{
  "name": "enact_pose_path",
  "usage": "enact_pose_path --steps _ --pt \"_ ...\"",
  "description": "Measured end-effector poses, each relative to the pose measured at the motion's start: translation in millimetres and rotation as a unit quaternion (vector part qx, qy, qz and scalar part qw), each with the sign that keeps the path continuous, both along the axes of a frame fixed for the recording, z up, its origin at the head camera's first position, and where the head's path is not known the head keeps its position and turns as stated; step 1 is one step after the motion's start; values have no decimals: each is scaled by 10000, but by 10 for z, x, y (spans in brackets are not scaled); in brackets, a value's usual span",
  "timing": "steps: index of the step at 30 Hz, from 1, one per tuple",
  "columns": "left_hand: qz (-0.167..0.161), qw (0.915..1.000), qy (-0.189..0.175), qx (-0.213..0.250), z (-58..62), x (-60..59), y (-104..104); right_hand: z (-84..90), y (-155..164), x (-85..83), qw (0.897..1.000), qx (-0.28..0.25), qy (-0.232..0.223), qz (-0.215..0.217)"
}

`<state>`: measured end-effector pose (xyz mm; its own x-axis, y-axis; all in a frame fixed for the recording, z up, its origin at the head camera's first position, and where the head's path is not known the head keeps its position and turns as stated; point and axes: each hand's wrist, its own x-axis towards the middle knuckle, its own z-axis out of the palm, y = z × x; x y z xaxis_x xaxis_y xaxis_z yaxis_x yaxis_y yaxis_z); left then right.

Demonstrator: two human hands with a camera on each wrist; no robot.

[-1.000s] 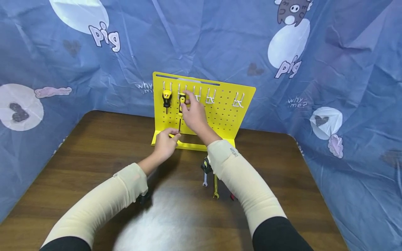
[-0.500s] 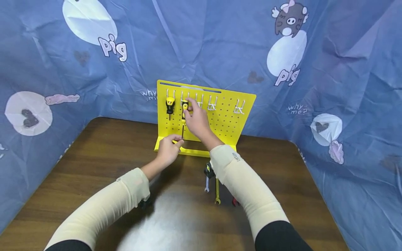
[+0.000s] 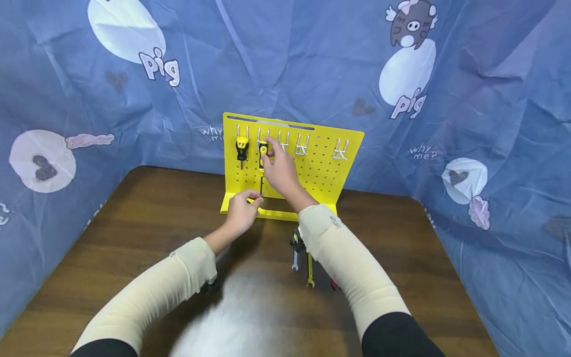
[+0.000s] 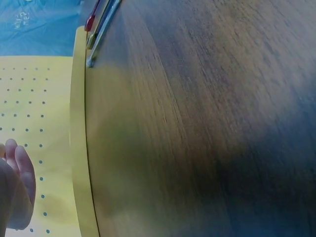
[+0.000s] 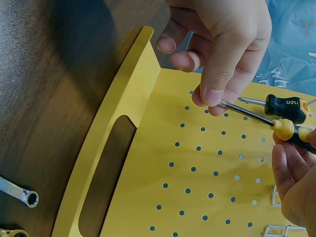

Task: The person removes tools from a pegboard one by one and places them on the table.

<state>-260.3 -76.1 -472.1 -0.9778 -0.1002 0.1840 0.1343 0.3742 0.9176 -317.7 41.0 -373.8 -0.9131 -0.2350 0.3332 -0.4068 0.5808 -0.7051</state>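
A yellow-and-black screwdriver (image 3: 261, 161) hangs tip down in front of the yellow pegboard (image 3: 318, 171), at the second hook from the left. My right hand (image 3: 281, 171) grips its handle from the right. Lower down, my left hand (image 3: 241, 213) pinches the tip of the shaft between thumb and finger, plainly seen in the right wrist view on the metal shaft (image 5: 249, 115). Whether the handle sits in the hook cannot be told, as my fingers cover part of it. A stubby screwdriver (image 3: 242, 148) hangs on the leftmost hook.
More white wire hooks (image 3: 302, 145) line the board to the right. On the brown table (image 3: 379, 238) lie a silver wrench (image 3: 295, 260), a yellow wrench (image 3: 310, 272) and a red-ended tool (image 3: 333, 285), partly under the right sleeve. A dark object (image 3: 210, 286) shows beside the left sleeve.
The head view has tilted, shifting the whole scene slightly down and right in it. Both hands keep their hold on the screwdriver at the second hook, with little visible movement against the board.
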Motion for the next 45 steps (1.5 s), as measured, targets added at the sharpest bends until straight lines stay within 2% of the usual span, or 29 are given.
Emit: enact_pose_path --steps 6,16,21,27,32,36,40,45 --pt "86 9998 0 157 -16 -28 19 -28 -1 -17 10000 -86 9 -5" --pt "-147 9995 282 -1 85 1 63 75 147 20 9983 -566 91 -40" --pt "-271 9993 252 71 68 141 92 72 267 113 9974 -718 -78 43" --pt "-722 9968 84 320 60 402 170 86 474 248 9950 -836 -466 281" --pt "-1171 9922 -113 420 7 663 241 -7 611 347 9880 -948 -1041 629" --pt "-1416 9875 -367 583 -40 833 285 -140 680 409 9778 -1097 -1615 763" --pt "-1575 9840 -556 613 -85 921 320 -251 754 470 9650 -1261 -2176 742" --pt "-1707 9812 -736 513 -148 948 364 -404 851 539 9541 -1330 -2602 656"
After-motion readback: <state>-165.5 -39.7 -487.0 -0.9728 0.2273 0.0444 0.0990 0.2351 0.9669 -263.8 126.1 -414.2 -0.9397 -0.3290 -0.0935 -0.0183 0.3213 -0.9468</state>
